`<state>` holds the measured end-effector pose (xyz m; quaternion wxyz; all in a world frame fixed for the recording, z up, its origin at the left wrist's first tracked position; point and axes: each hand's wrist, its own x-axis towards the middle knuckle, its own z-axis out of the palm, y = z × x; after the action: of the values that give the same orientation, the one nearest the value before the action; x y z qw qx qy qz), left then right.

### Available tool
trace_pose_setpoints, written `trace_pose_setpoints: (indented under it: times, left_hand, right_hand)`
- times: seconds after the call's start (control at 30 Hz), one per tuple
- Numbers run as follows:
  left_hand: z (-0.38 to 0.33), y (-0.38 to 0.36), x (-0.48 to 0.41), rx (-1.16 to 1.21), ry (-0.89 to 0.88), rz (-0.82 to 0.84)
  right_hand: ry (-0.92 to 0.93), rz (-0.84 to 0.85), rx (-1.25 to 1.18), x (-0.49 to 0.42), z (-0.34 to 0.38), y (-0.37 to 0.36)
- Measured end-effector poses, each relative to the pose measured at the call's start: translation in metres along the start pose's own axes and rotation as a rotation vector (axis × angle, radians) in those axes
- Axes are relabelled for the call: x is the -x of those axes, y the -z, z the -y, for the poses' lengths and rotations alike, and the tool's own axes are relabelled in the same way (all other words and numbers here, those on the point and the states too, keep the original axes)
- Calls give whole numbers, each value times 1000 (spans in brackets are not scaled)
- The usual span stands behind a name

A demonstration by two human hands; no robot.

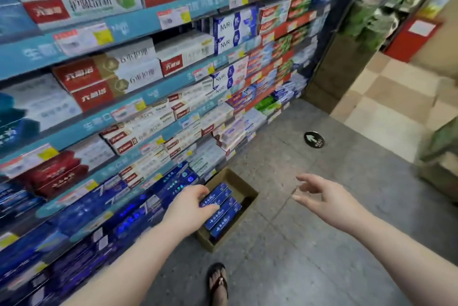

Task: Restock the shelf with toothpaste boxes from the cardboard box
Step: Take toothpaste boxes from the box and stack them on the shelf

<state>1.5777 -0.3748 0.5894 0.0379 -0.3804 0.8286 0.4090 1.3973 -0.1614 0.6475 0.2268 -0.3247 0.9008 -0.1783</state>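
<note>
1. Gripping the upper toothpaste boxes (pixel 221 197) in the cardboard box (pixel 244 188), the left hand (pixel 190 204) curls its fingers (pixel 203 189) over their far edge, thumb across the top.
2. The right hand (pixel 322 196) hovers nearby, fingers loosely spread, empty.

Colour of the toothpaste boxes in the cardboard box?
Blue toothpaste boxes, white lettering; head view.

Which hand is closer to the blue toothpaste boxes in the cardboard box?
Left. The left hand grips the blue toothpaste boxes inside the cardboard box; the right hand hovers open above the floor to the box's right, touching nothing.
</note>
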Motion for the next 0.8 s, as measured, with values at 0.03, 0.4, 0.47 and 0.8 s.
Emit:
trace_pose_setpoints:
  times: [0.03, 0.4, 0.47, 0.8]
  left_hand:
    - [-5, 0, -16, -9, -8, 7]
    - [-10, -4, -124, 77, 153, -109]
    - [-2, -13, -131, 116, 198, -164]
    - [6, -122, -158, 331, 660, -294]
  right_hand:
    - [-1, 5, 11, -16, -2, 4]
    - [92, 216, 45, -179, -14, 16]
    - [131, 275, 61, -210, -21, 10]
    - [334, 722, 309, -355, -79, -45]
